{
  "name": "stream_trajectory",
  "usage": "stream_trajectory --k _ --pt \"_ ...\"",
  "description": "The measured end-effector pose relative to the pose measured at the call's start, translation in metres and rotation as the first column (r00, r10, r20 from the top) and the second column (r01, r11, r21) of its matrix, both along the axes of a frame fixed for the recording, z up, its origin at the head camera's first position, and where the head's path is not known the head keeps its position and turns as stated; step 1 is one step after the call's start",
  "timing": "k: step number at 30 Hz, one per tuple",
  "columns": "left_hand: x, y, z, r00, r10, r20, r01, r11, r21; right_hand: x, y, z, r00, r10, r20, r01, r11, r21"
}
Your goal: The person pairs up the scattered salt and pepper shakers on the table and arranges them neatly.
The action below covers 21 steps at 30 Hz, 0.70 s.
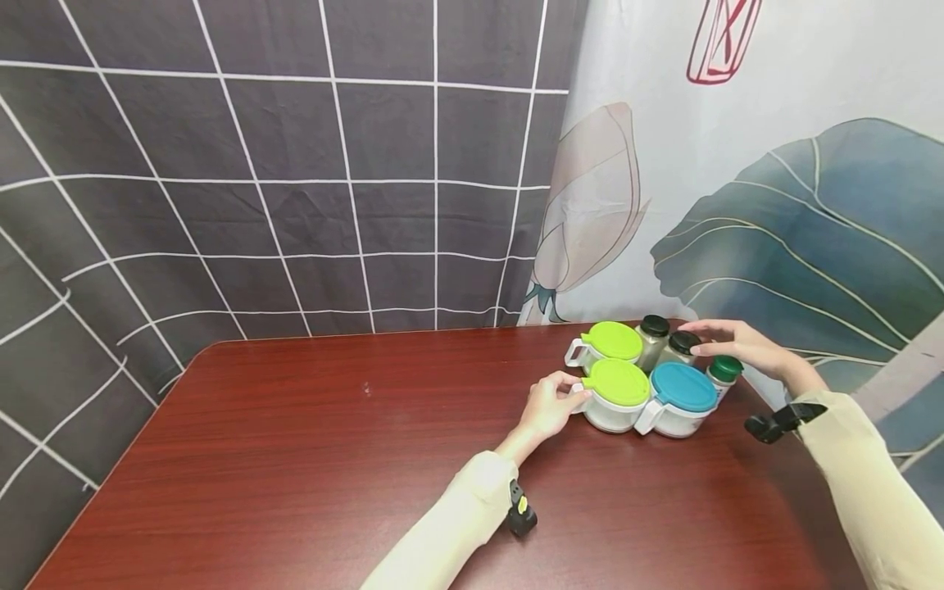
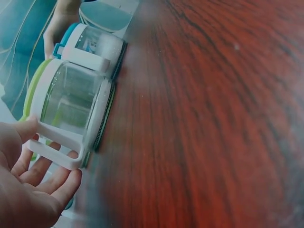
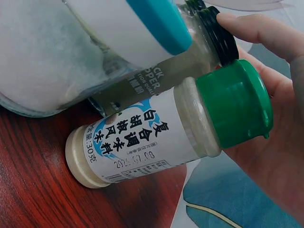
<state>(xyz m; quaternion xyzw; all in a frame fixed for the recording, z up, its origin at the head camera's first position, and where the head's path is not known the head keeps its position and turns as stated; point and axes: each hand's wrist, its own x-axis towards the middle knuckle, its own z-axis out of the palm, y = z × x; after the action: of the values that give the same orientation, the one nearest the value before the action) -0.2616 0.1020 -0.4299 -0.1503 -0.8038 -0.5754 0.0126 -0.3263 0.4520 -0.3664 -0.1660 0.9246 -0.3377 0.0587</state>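
Note:
At the table's right side, my left hand [image 1: 549,407] holds the white handle [image 2: 59,137] of the front green-lidded jar [image 1: 619,383]. The thumb lies on top of the handle and the fingers curl beneath it. My right hand [image 1: 745,348] has its thumb at the black lid [image 3: 218,35] of a pepper jar [image 1: 678,348], with other fingers reaching behind that lid. Between the hands stands a blue-lidded jar [image 1: 684,387] with a white handle. A green-capped seasoning bottle [image 3: 142,130] stands beside it, close under the right palm.
A second green-lidded jar [image 1: 614,340] and another black-lidded jar [image 1: 652,338] stand at the back of the tight cluster. Behind the reddish-brown table [image 1: 332,459] hang a dark grid curtain [image 1: 383,205] and a leaf-patterned curtain [image 1: 796,221].

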Motion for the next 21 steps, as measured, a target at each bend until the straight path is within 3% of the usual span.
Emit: stream_trajectory --k 14,21 --pt "0.003 -0.0018 0.0003 1.0 0.003 0.009 -0.003 1.0 0.001 0.0033 0.0025 0.0022 0.991 -0.111 0.075 0.107 0.993 0.057" --pt "0.003 -0.0015 0.0011 1.0 0.006 -0.003 -0.006 1.0 -0.007 0.0057 0.0047 0.0001 0.99 -0.126 0.06 0.123 0.991 0.05"
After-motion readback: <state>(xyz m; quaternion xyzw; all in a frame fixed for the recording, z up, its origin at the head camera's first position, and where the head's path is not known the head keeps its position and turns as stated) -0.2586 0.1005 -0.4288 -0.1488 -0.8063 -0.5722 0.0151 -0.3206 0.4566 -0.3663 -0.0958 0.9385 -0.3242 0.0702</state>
